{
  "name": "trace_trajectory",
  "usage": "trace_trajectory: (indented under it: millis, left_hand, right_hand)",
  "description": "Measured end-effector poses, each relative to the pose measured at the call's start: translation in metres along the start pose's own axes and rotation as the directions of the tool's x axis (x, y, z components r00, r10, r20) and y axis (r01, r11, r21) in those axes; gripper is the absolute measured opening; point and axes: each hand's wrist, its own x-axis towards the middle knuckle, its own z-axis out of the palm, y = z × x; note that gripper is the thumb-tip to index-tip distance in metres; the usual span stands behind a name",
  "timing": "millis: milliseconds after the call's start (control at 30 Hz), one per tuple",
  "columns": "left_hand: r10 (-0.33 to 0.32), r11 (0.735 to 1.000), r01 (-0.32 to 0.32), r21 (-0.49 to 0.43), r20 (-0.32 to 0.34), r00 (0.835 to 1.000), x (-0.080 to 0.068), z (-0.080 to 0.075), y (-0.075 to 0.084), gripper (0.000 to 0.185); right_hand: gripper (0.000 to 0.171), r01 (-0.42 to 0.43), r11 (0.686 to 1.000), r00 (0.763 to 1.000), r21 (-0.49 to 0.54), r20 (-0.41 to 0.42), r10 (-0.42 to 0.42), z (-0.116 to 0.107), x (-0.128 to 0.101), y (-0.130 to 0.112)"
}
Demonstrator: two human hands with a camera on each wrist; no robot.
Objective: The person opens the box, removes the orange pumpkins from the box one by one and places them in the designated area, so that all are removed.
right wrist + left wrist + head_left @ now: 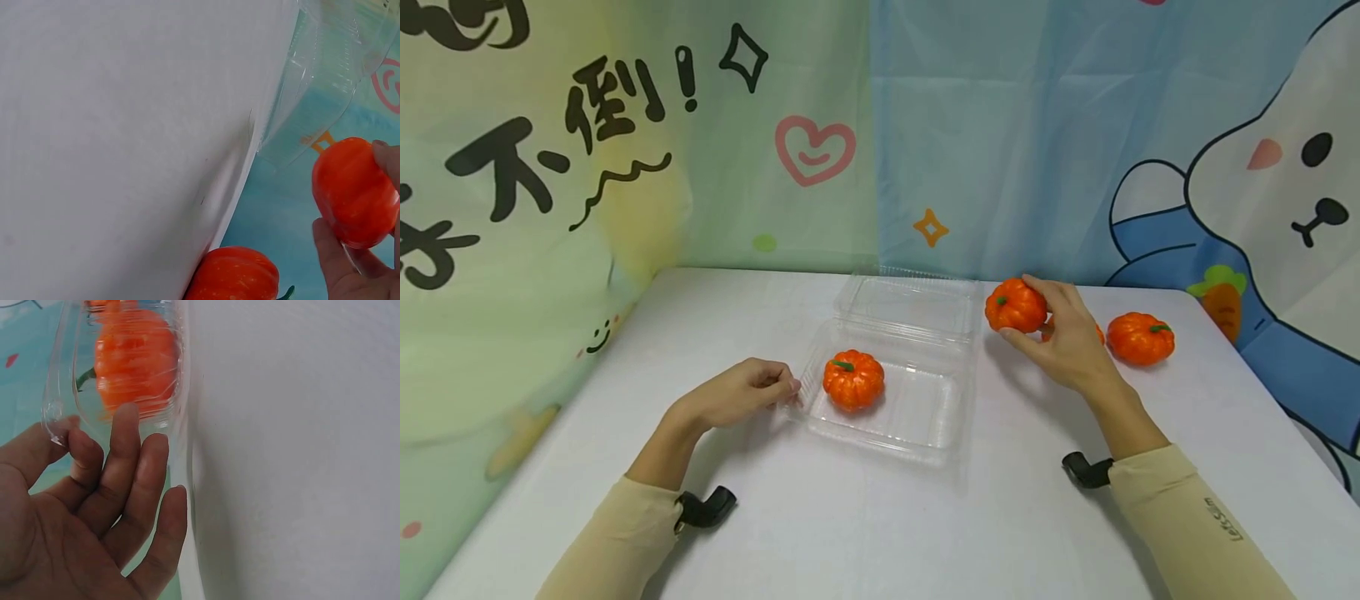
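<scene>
A clear plastic clamshell box (925, 417) lies open at the middle of the white table, lid (910, 304) folded back. One small orange pumpkin (853, 380) sits in its left half. My left hand (775, 390) pinches the box's left rim; in the left wrist view the thumb and index finger (84, 453) hold the corner of the rim (55, 428), and the pumpkin (134, 362) shows through the plastic. My right hand (1037, 321) grips a second pumpkin (1011, 304) just above the table, right of the lid. That pumpkin (353, 190) shows in the right wrist view too.
Two more pumpkins lie at the far right: one (1140, 337) in plain sight and one (1099, 333) mostly hidden behind my right hand. A printed cloth backdrop (1000, 150) hangs right behind the table. The table's right edge (1262, 392) runs close to the pumpkins.
</scene>
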Motion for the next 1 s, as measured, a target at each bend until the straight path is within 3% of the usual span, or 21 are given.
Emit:
trace_trajectory:
  millis: [433, 733, 1000]
  left_hand:
    - [-0.017, 1.000, 0.016, -0.017, -0.043, 0.999, -0.003, -0.003, -0.005, 0.026]
    - [-0.029, 0.998, 0.025, -0.052, -0.083, 0.996, -0.005, -0.005, -0.007, 0.029]
    - [-0.041, 0.999, 0.036, -0.041, -0.119, 0.992, -0.007, -0.005, -0.007, 0.025]
  right_hand:
    - [0.075, -0.055, 0.992, 0.994, -0.110, 0.089, 0.065, -0.002, -0.002, 0.006]
    - [0.077, -0.129, 0.976, 0.970, -0.175, 0.182, 0.161, -0.002, 0.001, 0.010]
    - [0.071, -0.106, 0.976, 0.968, -0.189, 0.203, 0.144, -0.001, 0.002, 0.012]
